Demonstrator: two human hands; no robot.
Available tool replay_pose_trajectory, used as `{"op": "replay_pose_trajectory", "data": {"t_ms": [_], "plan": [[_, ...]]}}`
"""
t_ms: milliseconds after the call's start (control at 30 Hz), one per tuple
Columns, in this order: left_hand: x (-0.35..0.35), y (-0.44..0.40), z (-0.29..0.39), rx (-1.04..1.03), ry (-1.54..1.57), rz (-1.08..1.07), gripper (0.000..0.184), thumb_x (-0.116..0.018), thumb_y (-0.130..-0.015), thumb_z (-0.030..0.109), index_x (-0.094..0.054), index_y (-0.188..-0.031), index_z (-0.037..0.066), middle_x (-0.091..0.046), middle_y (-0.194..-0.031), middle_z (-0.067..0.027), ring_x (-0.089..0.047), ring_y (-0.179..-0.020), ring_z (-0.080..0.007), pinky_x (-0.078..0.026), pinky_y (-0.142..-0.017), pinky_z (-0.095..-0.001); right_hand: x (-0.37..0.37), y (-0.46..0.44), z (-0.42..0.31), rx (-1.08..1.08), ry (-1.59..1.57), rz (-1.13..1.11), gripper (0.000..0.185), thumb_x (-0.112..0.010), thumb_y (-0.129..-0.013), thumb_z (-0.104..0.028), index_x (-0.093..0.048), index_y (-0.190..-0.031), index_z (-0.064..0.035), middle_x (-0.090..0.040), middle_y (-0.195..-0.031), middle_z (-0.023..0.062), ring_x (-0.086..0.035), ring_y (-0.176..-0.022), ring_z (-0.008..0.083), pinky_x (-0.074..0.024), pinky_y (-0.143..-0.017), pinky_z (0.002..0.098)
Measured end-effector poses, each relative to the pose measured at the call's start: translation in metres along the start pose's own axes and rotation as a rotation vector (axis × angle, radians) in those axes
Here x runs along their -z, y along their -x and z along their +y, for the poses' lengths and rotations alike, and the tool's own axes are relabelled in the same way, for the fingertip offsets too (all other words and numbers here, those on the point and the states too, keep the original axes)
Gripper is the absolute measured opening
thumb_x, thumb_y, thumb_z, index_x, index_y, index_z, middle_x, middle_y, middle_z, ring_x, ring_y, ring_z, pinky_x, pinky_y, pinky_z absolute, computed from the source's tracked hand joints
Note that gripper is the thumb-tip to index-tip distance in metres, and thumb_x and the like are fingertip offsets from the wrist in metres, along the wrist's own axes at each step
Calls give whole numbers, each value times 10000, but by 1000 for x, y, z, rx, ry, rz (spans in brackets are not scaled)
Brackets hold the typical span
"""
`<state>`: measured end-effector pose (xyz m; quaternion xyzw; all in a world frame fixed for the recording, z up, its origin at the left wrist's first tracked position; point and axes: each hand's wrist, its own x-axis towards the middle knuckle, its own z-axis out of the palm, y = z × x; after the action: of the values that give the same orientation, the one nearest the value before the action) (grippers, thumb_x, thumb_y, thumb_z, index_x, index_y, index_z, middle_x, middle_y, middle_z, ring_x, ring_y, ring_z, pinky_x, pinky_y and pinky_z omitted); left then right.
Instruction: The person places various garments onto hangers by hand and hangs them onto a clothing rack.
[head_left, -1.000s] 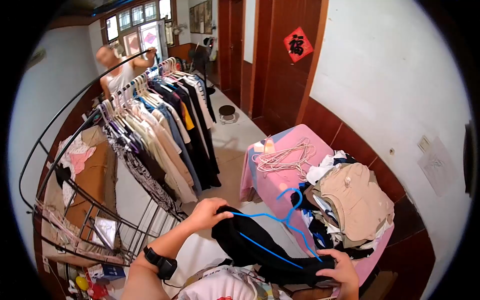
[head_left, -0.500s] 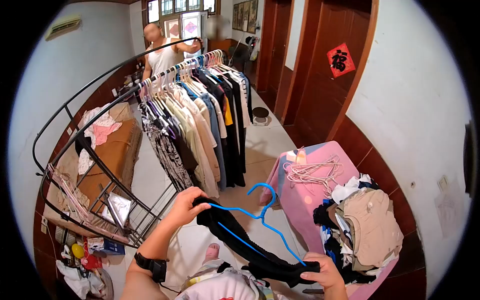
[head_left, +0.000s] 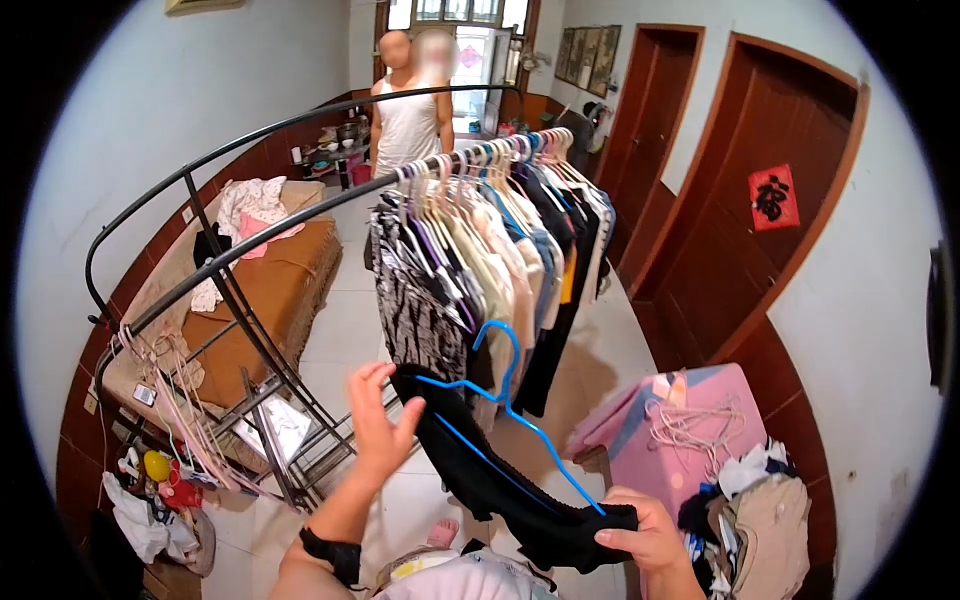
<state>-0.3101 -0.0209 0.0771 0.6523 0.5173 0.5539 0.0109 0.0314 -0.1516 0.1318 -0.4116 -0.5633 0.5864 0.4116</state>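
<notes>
A black garment [head_left: 470,470] hangs on a blue hanger [head_left: 508,400], its hook pointing up, in front of me at the bottom of the view. My right hand [head_left: 645,535] pinches the garment's right end, thumb on top, by the hanger's corner. At the other end, my left hand [head_left: 380,430] is open, thumb and fingers apart, right beside the cloth. The garment's exact kind cannot be made out. Just beyond the hanger hangs a black-and-white patterned garment [head_left: 415,290], at the near end of a row of clothes.
A black metal rack [head_left: 330,203] carries the clothes on many hangers. Behind it stands a person in a white tank top [head_left: 405,130]. Pink hangers [head_left: 695,430] lie on a pink-covered surface [head_left: 650,395] at right, by piled clothes [head_left: 765,530]. A brown couch [head_left: 290,280] stands left.
My left hand has loosened from the garment's left end and its fingers have spread. My view has shifted, bringing the rack closer. The person behind the rack has lowered an arm from the bar.
</notes>
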Motion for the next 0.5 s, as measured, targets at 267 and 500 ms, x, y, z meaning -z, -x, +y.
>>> {"op": "replay_pose_trajectory", "data": {"t_ms": [267,500], "plan": [[-41,-21,-32,-104,241,-305,956,-638,-861,509,-123,-1525,52,-90,-1509,-358,-151,-1383,-520,-158,-1119,-566,-61,-148,-18,14,-97,3,195,-717,-792,-52,-667,-959,36,-547,-878,29,-543,-842,130,-412,-763,259],[-59,-76,-54,-134,358,-213,818,-462,-944,564,-195,-1524,54,-75,-1552,-307,-104,-1414,-498,-110,-1131,-558,-98,-244,-23,171,-45,100,215,-722,-758,-57,-661,-946,30,-533,-892,23,-530,-838,118,-407,-771,251]]}}
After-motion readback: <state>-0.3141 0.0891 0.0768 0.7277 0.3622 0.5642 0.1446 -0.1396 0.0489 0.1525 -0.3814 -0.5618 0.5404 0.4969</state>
